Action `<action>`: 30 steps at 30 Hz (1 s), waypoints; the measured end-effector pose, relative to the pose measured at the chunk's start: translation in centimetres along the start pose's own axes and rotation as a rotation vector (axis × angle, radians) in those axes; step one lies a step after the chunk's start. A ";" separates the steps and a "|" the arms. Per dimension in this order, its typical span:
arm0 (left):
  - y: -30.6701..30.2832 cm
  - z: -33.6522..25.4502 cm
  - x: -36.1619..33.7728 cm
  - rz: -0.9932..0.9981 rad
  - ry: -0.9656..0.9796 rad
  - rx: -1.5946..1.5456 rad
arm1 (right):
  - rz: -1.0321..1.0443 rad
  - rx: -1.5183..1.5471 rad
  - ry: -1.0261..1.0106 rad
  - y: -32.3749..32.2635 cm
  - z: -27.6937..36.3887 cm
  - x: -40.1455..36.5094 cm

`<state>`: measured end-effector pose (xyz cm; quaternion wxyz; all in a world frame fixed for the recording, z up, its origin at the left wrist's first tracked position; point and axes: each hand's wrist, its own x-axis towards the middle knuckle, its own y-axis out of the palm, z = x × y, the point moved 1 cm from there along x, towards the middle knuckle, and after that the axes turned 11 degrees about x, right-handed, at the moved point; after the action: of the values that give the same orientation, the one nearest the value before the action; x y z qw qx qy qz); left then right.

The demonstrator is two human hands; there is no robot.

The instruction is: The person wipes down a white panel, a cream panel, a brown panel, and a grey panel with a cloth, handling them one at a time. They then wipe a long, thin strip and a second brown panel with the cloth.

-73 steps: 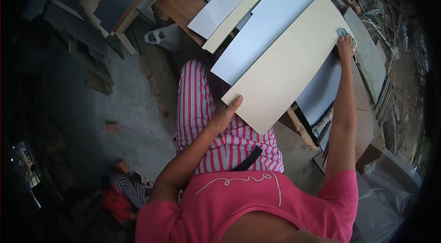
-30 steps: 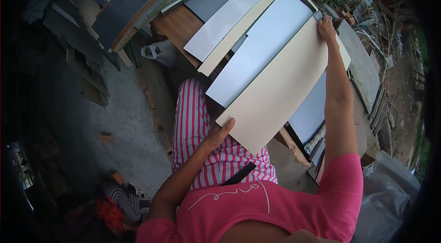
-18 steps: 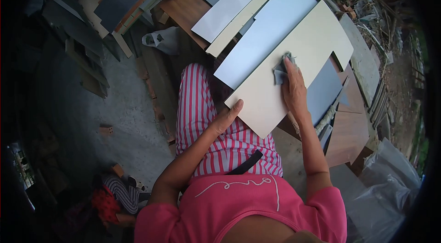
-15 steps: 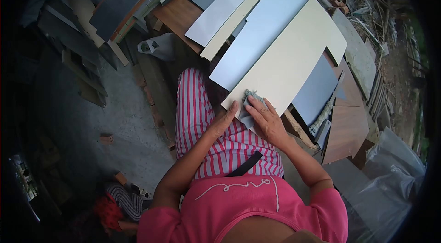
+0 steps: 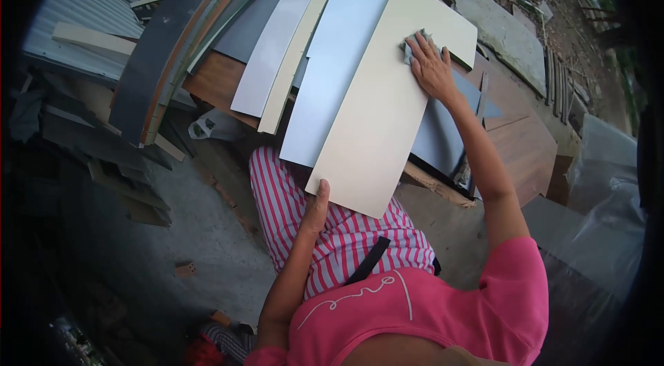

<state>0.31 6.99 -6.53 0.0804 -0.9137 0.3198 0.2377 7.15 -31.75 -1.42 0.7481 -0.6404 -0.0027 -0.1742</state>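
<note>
A long cream panel (image 5: 380,103) slants from my lap up to the right, its near end over my striped trousers. My left hand (image 5: 317,205) grips its near left corner, thumb on top and the fingers hidden beneath. Near the far right part of the panel, my right hand (image 5: 433,72) presses a crumpled grey-green cloth (image 5: 409,53) flat against the surface, with the fingers stretched over it. A pale blue-white panel (image 5: 339,55) lies just left of the cream one.
More boards, including a narrow cream strip (image 5: 301,48) and a dark curved panel (image 5: 166,41), lie to the left. A white plastic bag (image 5: 214,125) is below them. Brown boards (image 5: 519,152) and clear plastic sheeting (image 5: 609,165) lie right. A brick (image 5: 185,268) rests on the floor.
My right hand has moved with the cloth from the panel's near end up to its far right part. My left hand still holds the near corner. The view has shifted.
</note>
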 end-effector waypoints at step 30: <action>0.9 -2.1 -0.4 0.095 0.105 -0.250 | -0.507 0.274 0.677 -3.9 -14.1 1.2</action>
<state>0.27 5.90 -4.51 -0.0623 -0.9115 0.3345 0.2312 4.20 -46.05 0.03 0.7183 -0.4214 0.0622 -0.5501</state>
